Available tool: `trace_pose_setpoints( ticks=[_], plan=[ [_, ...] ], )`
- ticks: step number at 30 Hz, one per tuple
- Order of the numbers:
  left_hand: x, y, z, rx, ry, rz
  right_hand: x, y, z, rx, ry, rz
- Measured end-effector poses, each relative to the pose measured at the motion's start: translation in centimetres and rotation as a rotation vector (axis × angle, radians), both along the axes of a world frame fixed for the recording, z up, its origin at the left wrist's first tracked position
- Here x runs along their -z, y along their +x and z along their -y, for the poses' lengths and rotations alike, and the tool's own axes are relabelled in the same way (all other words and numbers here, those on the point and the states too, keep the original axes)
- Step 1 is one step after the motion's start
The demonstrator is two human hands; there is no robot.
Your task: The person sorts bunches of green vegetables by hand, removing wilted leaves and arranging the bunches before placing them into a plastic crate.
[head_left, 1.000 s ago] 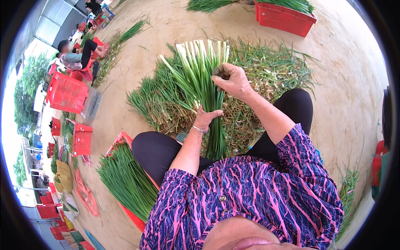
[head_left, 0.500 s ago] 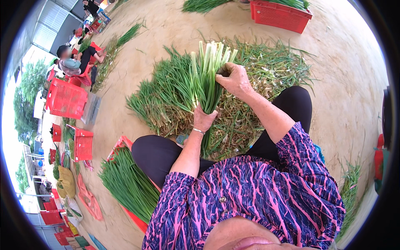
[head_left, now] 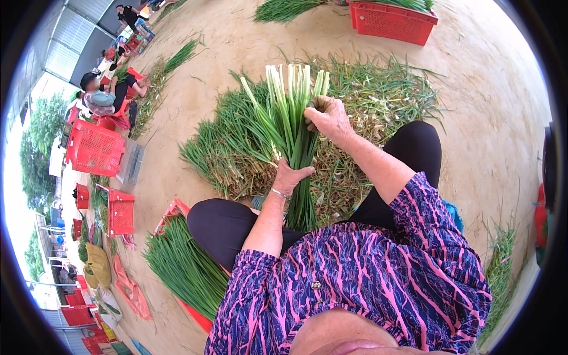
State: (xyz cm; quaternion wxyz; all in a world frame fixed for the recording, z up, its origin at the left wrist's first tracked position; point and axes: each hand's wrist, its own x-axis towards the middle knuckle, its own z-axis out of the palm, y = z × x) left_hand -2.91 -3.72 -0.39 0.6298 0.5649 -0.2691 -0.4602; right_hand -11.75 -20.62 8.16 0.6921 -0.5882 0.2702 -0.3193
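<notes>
My left hand [head_left: 289,178] is wrapped round the leafy part of an upright bunch of garlic chives [head_left: 290,115]. Its pale stalk ends fan out at the top, and the green leaves hang below my fist. At the bunch's right edge, my right hand [head_left: 330,120] has its fingers pinched together on the outer stalks; the fingertips are partly hidden. Beneath both hands lies a wide heap of loose chives [head_left: 222,139], with yellowed trimmings [head_left: 378,97] spread to its right.
By my left knee stands a red crate [head_left: 175,208] filled with long chives [head_left: 189,266]. Another red crate [head_left: 390,25] is at the far right. Empty-looking red crates [head_left: 97,148] line the left, near a seated person [head_left: 103,97]. A yellow sack [head_left: 97,266] lies lower left.
The bunch's stalk ends have spread wider, with one stalk now leaning out left. My right hand has shifted slightly down and left, and its fingers have closed further at the bunch's edge.
</notes>
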Motion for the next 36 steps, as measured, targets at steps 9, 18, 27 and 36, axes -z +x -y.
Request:
trace_pose_setpoints(
  ticks=[9, 18, 27, 36],
  plan=[
    [-0.3, 0.6, 0.1, 0.068, -0.055, -0.191, -0.5, -1.9, 1.0, -0.434, 0.116, 0.236],
    [0.3, 1.9, -0.7, 0.076, -0.110, -0.225, -2.8, -5.3, 7.8, -0.003, -0.908, -0.512],
    [1.2, 1.2, -0.9, 0.124, 0.028, 0.004, -3.9, -2.2, 6.7, 0.342, -1.186, -0.194],
    [1.2, 0.8, -1.5, 0.295, 0.161, -0.112, -1.9, -2.9, 7.5, 0.109, -1.185, -0.395]
  ],
)
